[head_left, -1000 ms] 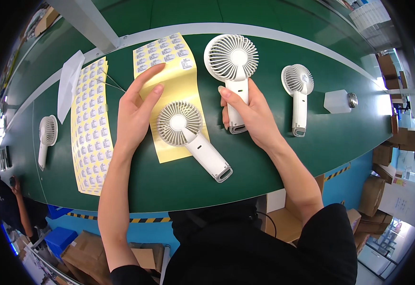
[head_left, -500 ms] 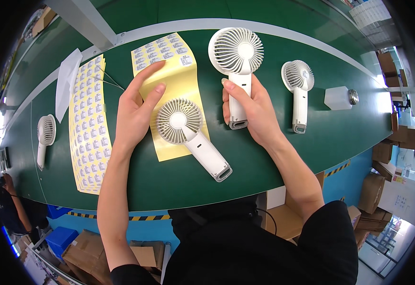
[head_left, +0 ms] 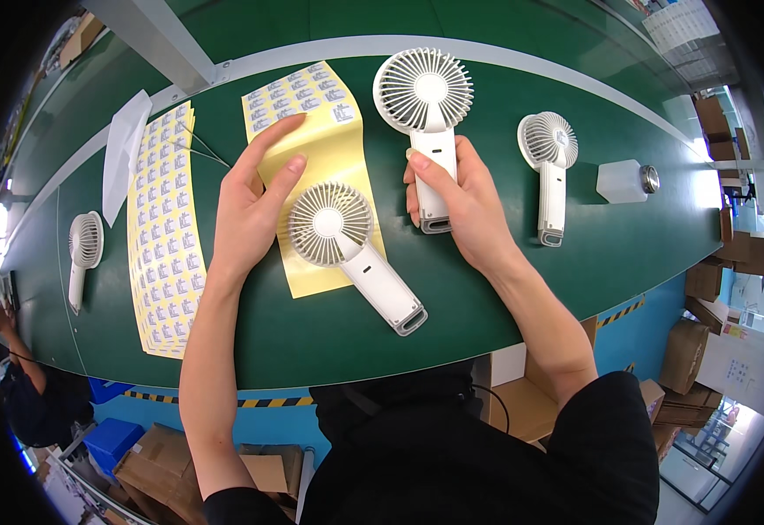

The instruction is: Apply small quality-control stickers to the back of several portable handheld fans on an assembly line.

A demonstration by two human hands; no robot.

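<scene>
A white handheld fan [head_left: 432, 144] is held by its handle in my right hand [head_left: 465, 206], thumb across the front and fingers wrapped round behind. My left hand [head_left: 255, 201] rests on a yellow sticker sheet [head_left: 308, 166] with thumb and forefinger apart, holding nothing. Rows of small printed labels remain at the sheet's far end; its nearer part is bare backing. Across the lower part of this sheet lies a second white fan [head_left: 382, 284], its round grille near my left thumb and its handle slanting toward me.
Another fan [head_left: 553, 192] lies to the right, near a translucent bottle [head_left: 624, 181] with a metal cap. Further label sheets [head_left: 165, 254], a white paper [head_left: 126, 153] and one more fan [head_left: 83, 249] lie left on the green table [head_left: 478, 315]. A co-worker [head_left: 36, 385] is at far left.
My right hand has shifted the held fan slightly left, and its grille now faces me more squarely. The left hand has stayed put. The co-worker at far left has leaned further into view.
</scene>
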